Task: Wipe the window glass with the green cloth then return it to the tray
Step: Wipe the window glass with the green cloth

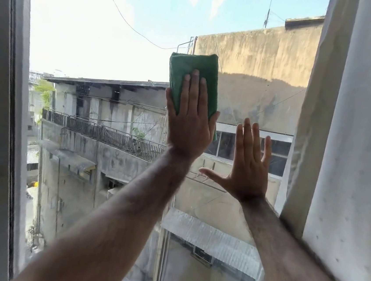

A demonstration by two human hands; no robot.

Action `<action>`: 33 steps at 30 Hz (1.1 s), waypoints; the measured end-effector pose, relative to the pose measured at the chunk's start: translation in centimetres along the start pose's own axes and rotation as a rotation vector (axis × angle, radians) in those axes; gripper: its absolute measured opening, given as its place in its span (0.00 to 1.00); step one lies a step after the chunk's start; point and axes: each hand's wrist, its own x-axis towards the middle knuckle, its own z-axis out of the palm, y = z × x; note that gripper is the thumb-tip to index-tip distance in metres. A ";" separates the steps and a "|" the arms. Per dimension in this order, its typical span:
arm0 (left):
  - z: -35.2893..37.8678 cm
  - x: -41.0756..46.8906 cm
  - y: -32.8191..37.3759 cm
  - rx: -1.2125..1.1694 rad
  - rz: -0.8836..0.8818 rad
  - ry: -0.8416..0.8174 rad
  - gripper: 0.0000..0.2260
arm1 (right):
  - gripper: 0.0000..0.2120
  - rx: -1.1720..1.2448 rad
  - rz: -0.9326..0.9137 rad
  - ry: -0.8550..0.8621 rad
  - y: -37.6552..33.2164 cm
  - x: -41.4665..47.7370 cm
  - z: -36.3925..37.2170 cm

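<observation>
The folded green cloth (201, 68) lies flat against the window glass (101, 58) near the middle of the pane. My left hand (189, 127) presses on its lower half with the fingers stretched out, the palm covering the cloth's bottom edge. My right hand (245, 167) rests flat on the glass lower and to the right, fingers spread, thumb pointing left, nothing in it. The tray is not in view.
A grey window frame (7, 110) runs down the left side. A pale curtain (345, 134) hangs along the right edge of the pane, close to my right forearm. Concrete buildings and sky show through the glass.
</observation>
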 end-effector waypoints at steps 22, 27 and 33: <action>-2.7 1.1 -11.1 0.018 -0.474 0.007 0.33 | 0.68 -0.014 -0.001 0.033 -0.3 -0.4 0.1; -1.2 -2.5 -2.9 -0.079 0.071 -0.009 0.32 | 0.68 -0.041 -0.024 -0.007 0.6 -0.1 -0.1; -2.5 -6.6 -12.4 0.040 0.410 -0.157 0.32 | 0.67 -0.028 -0.022 -0.034 0.0 -0.2 -0.5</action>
